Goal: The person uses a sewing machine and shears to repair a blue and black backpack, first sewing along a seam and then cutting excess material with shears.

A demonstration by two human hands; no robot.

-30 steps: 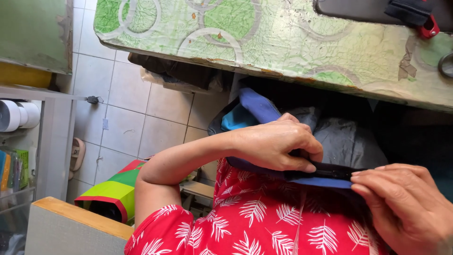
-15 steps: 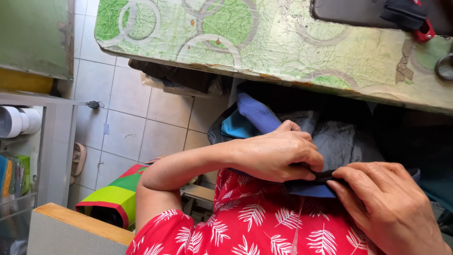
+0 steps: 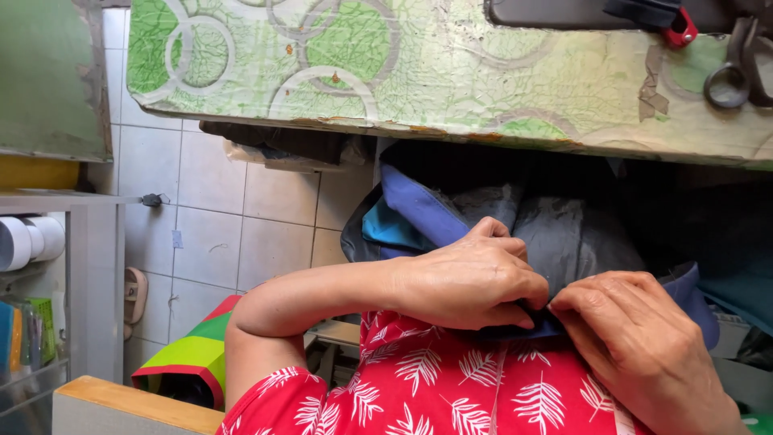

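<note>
My left hand (image 3: 471, 278) and my right hand (image 3: 636, 342) meet in my lap, both pinching the folded edge of a dark blue fabric piece (image 3: 419, 209) with a black strip along it. The fingertips touch each other over the seam. Grey and blue cloth (image 3: 564, 234) bunches behind the hands, under the table edge. My red leaf-print garment (image 3: 451, 387) fills the lower frame.
A green patterned worktable (image 3: 419, 72) spans the top, with scissors (image 3: 729, 76) and a dark machine part with a red piece (image 3: 676, 24) on it. A shelf with white rolls (image 3: 28, 242) stands left. A striped bag (image 3: 189, 358) and a sandal (image 3: 135, 294) lie on the tiled floor.
My right hand has slid left along the fabric edge until it meets my left hand. The stretched blue strip between them has gathered into a short fold.
</note>
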